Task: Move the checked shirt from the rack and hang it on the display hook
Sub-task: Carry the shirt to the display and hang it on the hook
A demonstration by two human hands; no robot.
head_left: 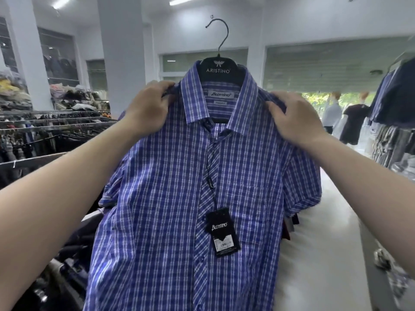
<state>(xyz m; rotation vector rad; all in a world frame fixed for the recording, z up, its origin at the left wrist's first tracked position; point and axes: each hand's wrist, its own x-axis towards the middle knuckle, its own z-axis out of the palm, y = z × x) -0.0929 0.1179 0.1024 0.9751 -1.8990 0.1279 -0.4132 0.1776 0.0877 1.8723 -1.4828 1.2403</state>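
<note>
Cloth this light and limp hangs from our grip: left hand (147, 108) and right hand (296, 117) have fingers (275, 107) closed on the checked shirt (179, 198) at its shoulders, held up clear of the rack (51, 122); we judge the stiff hanger (221, 66) steadier.

Blue-and-white checked shirt (170, 198), black hanger (221, 69)

A single head-worn, wide-angle view looks forward, roughly level, along both outstretched forearms. It sits close: the shirt (202, 198), gripped at the shoulders by the left hand (146, 108) and right hand (296, 117), fills the middle and runs off the bottom edge. Beyond the hands lie shop walls and ceiling lights; racks (45, 122) curve at the left.
</note>
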